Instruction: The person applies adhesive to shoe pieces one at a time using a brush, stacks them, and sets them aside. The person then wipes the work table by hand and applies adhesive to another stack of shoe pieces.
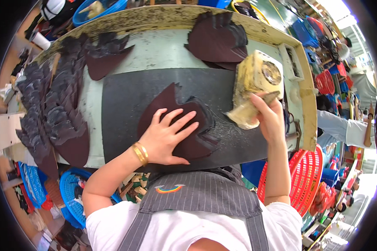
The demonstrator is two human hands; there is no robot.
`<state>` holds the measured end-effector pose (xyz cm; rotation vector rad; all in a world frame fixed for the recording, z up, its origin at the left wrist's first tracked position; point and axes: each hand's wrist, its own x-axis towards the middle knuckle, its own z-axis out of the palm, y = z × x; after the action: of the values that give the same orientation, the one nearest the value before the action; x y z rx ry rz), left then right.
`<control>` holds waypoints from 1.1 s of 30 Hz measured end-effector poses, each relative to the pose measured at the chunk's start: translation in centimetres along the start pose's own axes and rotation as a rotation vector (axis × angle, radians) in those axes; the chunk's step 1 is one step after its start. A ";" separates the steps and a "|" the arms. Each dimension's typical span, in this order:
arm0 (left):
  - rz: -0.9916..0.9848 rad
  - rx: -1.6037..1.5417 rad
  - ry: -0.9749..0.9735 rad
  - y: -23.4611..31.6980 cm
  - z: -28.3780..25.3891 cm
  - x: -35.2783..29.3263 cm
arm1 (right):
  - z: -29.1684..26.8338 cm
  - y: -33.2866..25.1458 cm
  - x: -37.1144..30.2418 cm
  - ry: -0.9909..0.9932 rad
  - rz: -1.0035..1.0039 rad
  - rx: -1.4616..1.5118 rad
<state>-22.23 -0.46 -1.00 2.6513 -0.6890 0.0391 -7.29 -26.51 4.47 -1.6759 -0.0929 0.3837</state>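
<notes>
My left hand (168,136) lies with fingers spread on a fanned stack of dark maroon cut pieces (163,102), which look like leather or a similar sheet material. Their far and right edges are dark grey and jagged. The stack rests on a black mat (121,108). To the right, my right hand (269,115) is closed around a flat brush (245,115) caked with yellowish glue. The brush is beside the near side of a glue-crusted, boxy yellow pot (255,69) with a round opening on top. Its bristles are hard to make out under the glue.
More maroon pieces lie in overlapping rows (67,125) on the left, in a small pile (107,58) and in a stack (215,42) at the back. A raised wooden rim (155,16) borders the table. Red (305,180) and blue (73,190) plastic baskets stand below.
</notes>
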 end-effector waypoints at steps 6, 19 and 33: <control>-0.025 0.014 0.052 0.0 0.5 -0.2 | 7.6 1.0 4.8 -0.181 -0.090 -0.455; -0.068 -0.024 0.042 0.2 1.2 -0.6 | 10.9 1.5 8.8 -0.414 -0.188 -0.515; -0.083 -0.030 0.105 0.6 1.2 -0.2 | 4.9 2.1 -0.8 -0.115 -0.064 -0.178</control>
<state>-22.79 -1.27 -1.87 2.6248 -0.5405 0.1416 -9.87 -22.44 2.14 -1.8201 -0.2725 0.4337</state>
